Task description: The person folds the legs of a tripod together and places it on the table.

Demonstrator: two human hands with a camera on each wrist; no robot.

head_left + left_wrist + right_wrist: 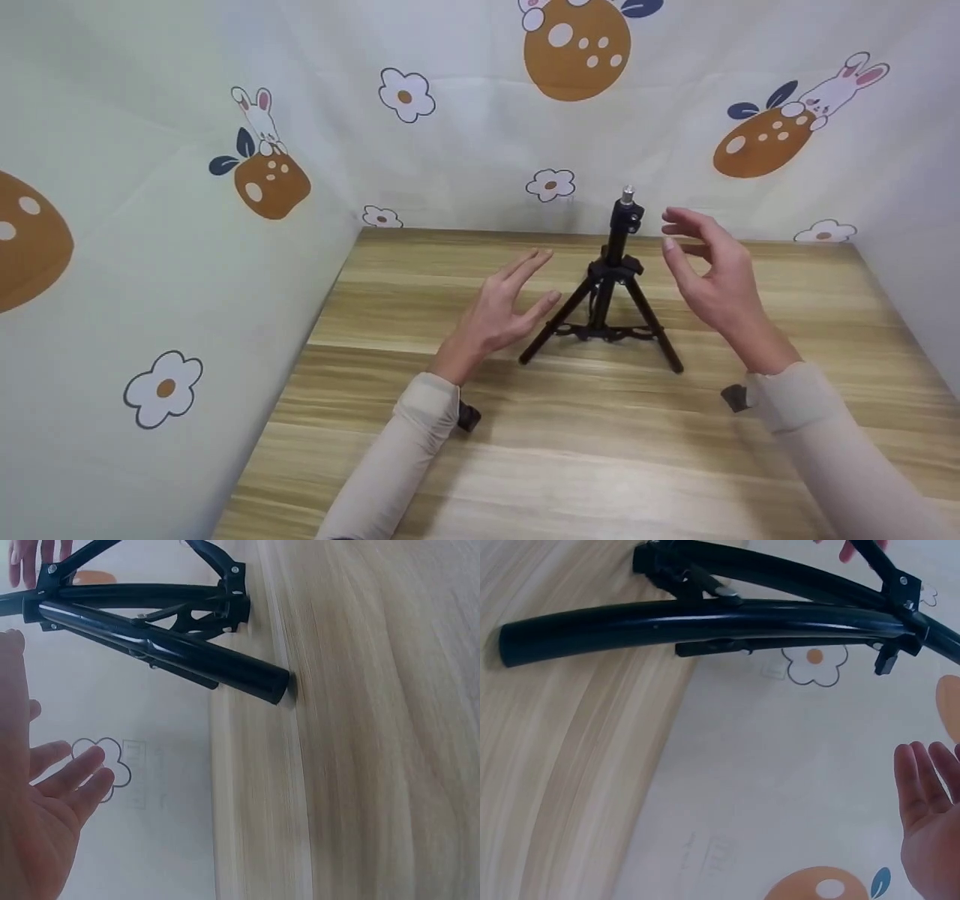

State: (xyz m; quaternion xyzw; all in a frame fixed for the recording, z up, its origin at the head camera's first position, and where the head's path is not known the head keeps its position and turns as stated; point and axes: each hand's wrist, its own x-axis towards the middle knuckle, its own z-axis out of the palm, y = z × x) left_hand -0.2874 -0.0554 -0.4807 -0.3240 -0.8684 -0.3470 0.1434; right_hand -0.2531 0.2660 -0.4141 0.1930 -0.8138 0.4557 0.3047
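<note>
A small black tripod (616, 255) stands upright on the wooden table with its legs spread and a silver screw stud (628, 195) on top. To its left my left hand (499, 307) hovers with extended fingers, apart from the legs. On the other side my right hand (716, 274) is held up near the upper column, fingers loosely bent and touching nothing. The left wrist view shows the tripod's leg (165, 649) beyond the left palm (45, 825). In the right wrist view, a gap separates the right fingers (922, 780) from the tripod (705, 622).
The wood-grain table (570, 465) runs back to a pale cloth backdrop (465, 150) printed with rabbits, orange fruits and flowers. Cloth also hangs along the left side (112, 285). Small black pieces show by each cuff, one at the left (469, 417) and one at the right (735, 398).
</note>
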